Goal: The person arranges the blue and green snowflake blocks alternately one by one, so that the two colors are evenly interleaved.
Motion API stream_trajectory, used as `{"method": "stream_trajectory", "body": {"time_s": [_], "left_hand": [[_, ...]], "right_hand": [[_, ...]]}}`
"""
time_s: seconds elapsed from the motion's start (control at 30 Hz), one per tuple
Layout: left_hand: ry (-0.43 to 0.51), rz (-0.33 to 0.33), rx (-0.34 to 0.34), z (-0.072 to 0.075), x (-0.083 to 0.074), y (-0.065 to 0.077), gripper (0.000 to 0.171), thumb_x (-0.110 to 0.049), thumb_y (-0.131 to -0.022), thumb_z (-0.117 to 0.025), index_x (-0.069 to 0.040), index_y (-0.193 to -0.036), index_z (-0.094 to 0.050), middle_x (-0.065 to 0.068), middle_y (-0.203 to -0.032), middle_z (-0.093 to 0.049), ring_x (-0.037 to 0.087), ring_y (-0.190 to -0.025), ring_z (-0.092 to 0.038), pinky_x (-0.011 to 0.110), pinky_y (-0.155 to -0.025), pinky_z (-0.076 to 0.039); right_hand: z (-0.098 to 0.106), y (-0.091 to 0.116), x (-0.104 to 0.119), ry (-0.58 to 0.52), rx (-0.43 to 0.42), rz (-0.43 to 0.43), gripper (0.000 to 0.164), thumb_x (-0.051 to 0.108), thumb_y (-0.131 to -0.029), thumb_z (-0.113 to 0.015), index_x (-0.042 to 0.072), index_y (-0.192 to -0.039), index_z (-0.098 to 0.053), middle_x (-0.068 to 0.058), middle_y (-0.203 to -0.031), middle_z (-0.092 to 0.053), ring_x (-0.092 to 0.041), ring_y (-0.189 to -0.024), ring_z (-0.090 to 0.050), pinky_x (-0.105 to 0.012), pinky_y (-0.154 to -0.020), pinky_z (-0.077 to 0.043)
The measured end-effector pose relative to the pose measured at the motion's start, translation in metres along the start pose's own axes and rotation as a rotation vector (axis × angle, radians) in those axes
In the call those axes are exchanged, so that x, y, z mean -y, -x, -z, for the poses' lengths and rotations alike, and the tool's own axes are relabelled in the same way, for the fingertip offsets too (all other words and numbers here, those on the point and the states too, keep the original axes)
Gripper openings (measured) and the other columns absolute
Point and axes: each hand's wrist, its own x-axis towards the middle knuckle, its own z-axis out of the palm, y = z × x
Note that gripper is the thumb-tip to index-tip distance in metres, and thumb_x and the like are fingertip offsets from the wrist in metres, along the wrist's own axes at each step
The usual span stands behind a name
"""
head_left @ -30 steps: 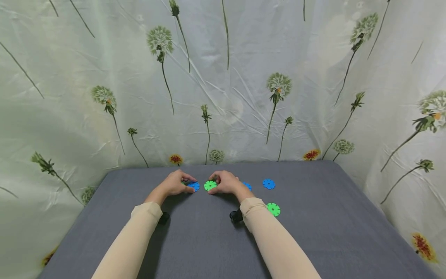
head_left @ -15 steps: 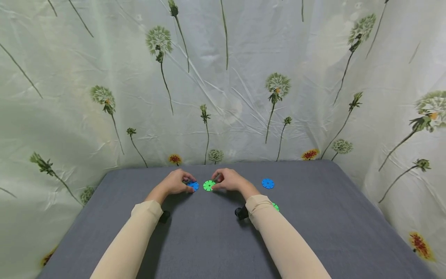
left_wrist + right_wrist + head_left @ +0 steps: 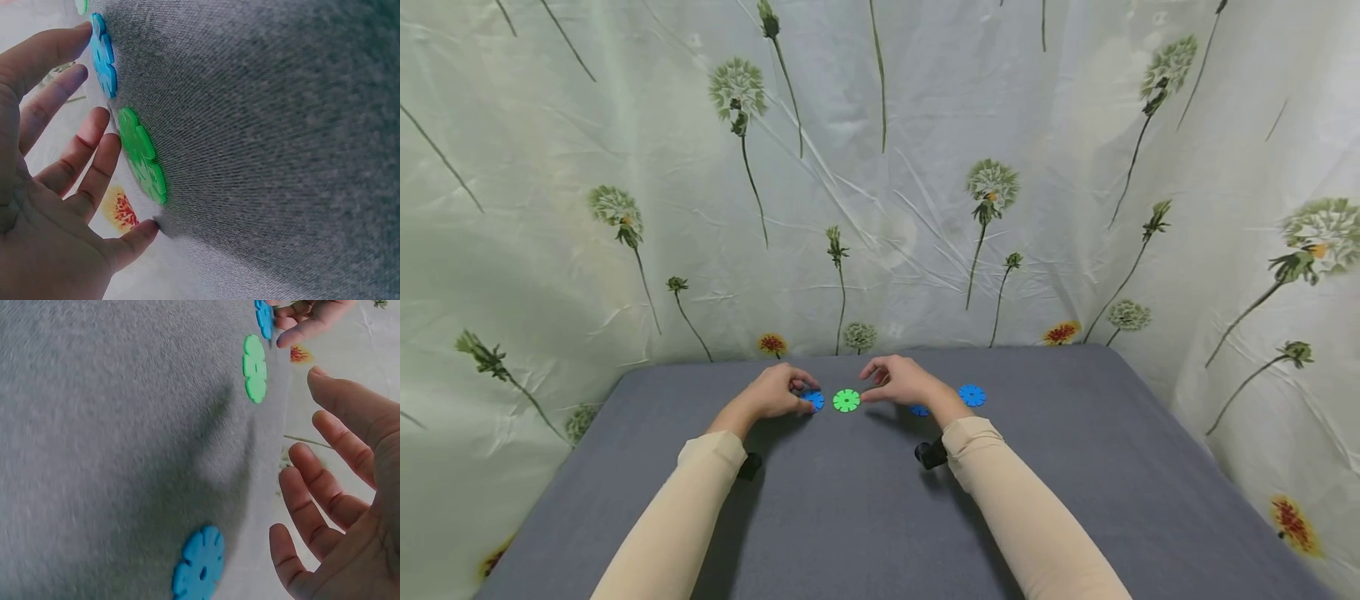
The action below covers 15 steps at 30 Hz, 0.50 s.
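Notched plastic snowflake discs lie flat on the grey cloth. My left hand hovers over a blue disc; its thumb tip is at the disc's edge in the left wrist view, the other fingers loosely spread. Beneath those fingers is a green disc, which the hand hides in the head view. To the right of the blue disc lies another green disc. My right hand stands just right of it, fingers spread and relaxed, holding nothing. Below that hand is a second blue disc, partly covered in the head view.
A further blue disc lies right of the right wrist. The grey cloth spreads over the table, and a flower-printed curtain hangs behind its far edge. Black wrist cameras sit under the wrists.
My right hand has let go of the middle green disc and drawn back to the right. The right forearm now hides the green disc near it. My left hand has stayed in place.
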Motion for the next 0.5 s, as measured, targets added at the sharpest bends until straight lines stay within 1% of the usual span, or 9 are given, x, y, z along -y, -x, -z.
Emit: {"method": "stream_trajectory", "body": {"time_s": [0.13,0.27,0.37,0.5], "left_hand": [[0.016,-0.018,0.001,0.001,-0.001,-0.003,0.04,-0.028,-0.089,-0.089,-0.013,-0.125,-0.081,0.006,-0.108,-0.072,0.019,-0.095,-0.058,0.045,-0.094,-0.052],[0.037,-0.02,0.006,0.001,-0.005,-0.005,0.043,-0.03,-0.09,-0.089,-0.014,-0.129,-0.079,0.005,-0.11,-0.07,0.018,-0.097,-0.056,0.044,-0.095,-0.051],[0.051,-0.021,0.013,0.001,-0.009,-0.007,0.047,-0.031,-0.089,-0.09,-0.013,-0.131,-0.078,0.005,-0.106,-0.067,0.018,-0.094,-0.053,0.042,-0.09,-0.047],[0.067,-0.025,0.027,-0.002,-0.015,-0.009,0.05,-0.032,-0.089,-0.091,-0.013,-0.132,-0.078,0.005,-0.098,-0.061,0.018,-0.087,-0.047,0.04,-0.083,-0.04]], "right_hand": [[0.008,0.005,-0.001,0.014,0.012,-0.007,0.043,0.027,-0.101,-0.078,0.008,-0.138,-0.07,-0.018,-0.138,-0.068,-0.031,-0.128,-0.064,-0.044,-0.102,-0.057],[0.015,0.011,-0.006,0.027,0.018,-0.01,0.043,0.026,-0.101,-0.078,0.007,-0.138,-0.069,-0.019,-0.139,-0.067,-0.032,-0.129,-0.064,-0.044,-0.104,-0.057],[0.019,0.016,-0.011,0.031,0.02,-0.019,0.043,0.025,-0.101,-0.078,0.007,-0.139,-0.068,-0.02,-0.139,-0.067,-0.033,-0.129,-0.064,-0.044,-0.105,-0.056],[0.024,0.024,-0.018,0.054,0.021,-0.037,0.044,0.025,-0.101,-0.078,0.007,-0.139,-0.068,-0.02,-0.136,-0.068,-0.032,-0.126,-0.065,-0.046,-0.104,-0.056]]}}
